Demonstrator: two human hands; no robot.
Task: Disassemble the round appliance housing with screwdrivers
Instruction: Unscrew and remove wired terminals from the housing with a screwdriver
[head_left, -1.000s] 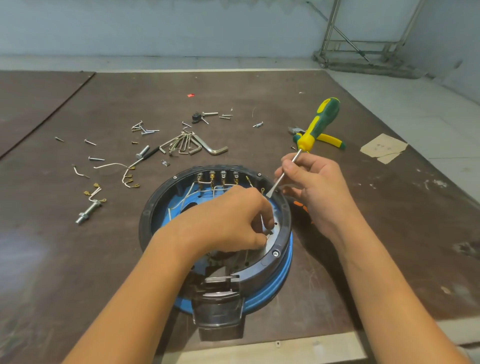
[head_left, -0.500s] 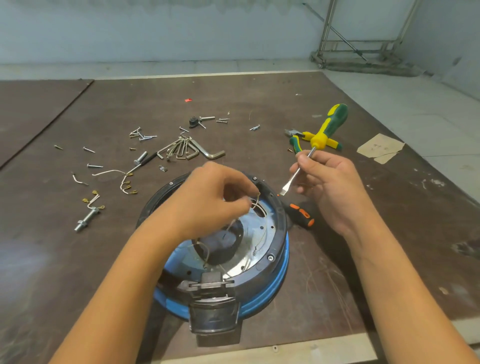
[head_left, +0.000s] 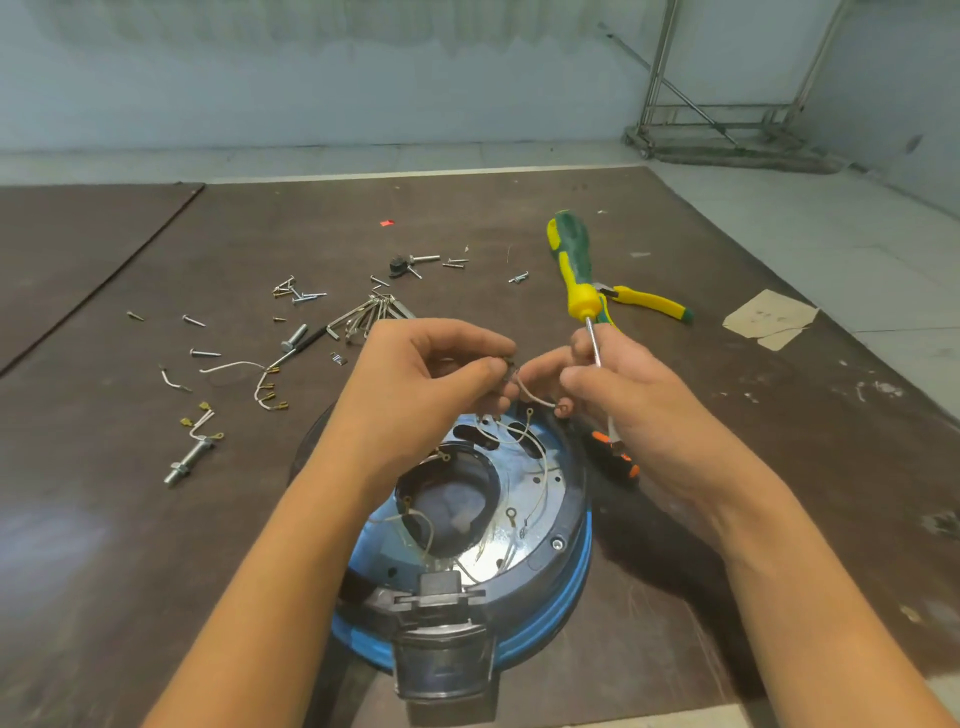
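We see both hands raised and close together just above the far edge of the round appliance housing (head_left: 569, 525), which lies on the desk (head_left: 260, 234) under our wrists. The left hand (head_left: 426, 389) is curled, thumb and forefinger pinching the terminal end of a white wire (head_left: 531, 396). The right hand (head_left: 639, 410) pinches the same wire with its fingertips while its other fingers are curled round the shaft of the green-and-yellow screwdriver (head_left: 571, 265), handle pointing up and away.

We count two screwdrivers: the held one and an orange-and-black screwdriver (head_left: 615, 457) lying beneath the right hand. One pair of pliers (head_left: 649, 301) lies beyond that hand. Beyond the left hand lies one bunch of hex keys (head_left: 363, 318); one bolt (head_left: 189, 460) lies to its left, among scattered screws.
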